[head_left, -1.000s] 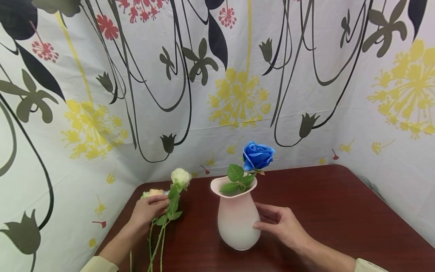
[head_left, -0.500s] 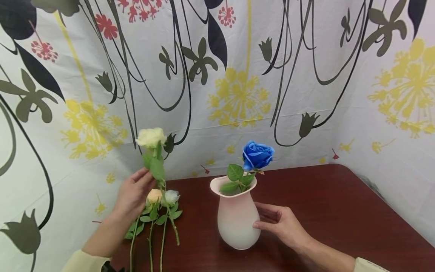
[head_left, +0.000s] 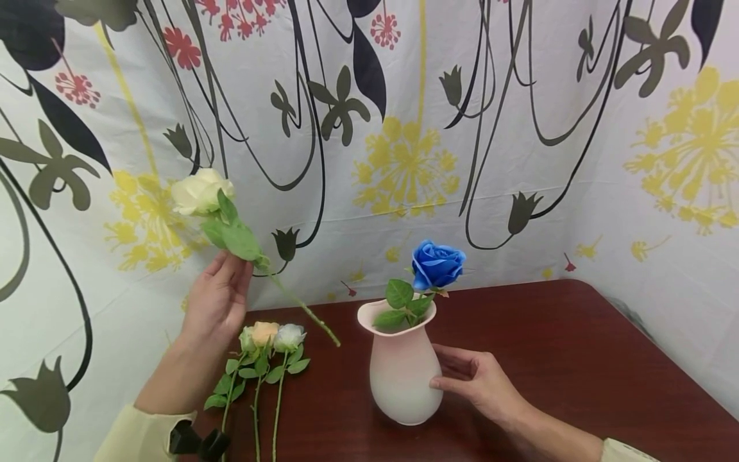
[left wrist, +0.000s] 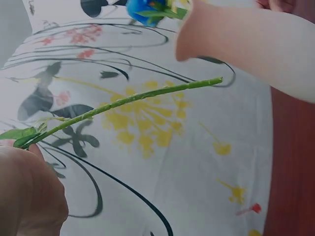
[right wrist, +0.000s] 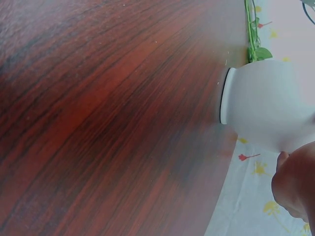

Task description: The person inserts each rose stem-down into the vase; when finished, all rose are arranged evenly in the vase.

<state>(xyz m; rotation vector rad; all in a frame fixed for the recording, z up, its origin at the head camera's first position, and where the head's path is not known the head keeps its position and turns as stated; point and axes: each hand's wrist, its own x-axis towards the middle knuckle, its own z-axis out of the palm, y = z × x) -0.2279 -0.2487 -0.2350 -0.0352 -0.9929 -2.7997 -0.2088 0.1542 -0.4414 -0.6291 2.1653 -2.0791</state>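
Observation:
My left hand (head_left: 216,301) holds a cream-white rose (head_left: 202,192) in the air by its stem, just under the leaves. The bloom leans to the upper left, and the bare stem (left wrist: 142,94) slants down toward the vase, its cut end apart from the rim. A pink-to-white vase (head_left: 404,378) with a wavy mouth stands upright on the table. One blue rose (head_left: 437,264) stands in it, leaves at the rim, lower stem hidden inside. My right hand (head_left: 482,385) grips the vase's right side, thumb in front, other fingers partly hidden behind.
Three more roses lie side by side on the table's left: a pale green one (head_left: 247,340), a peach one (head_left: 265,332) and a bluish-white one (head_left: 288,337). Behind the dark red wooden table (head_left: 537,333) hangs a flower-patterned curtain (head_left: 369,173).
My left hand has lifted the cream-white rose off the pile, up and to the left. Its stem has swung to point right toward the vase. Right hand and vase have stayed put.

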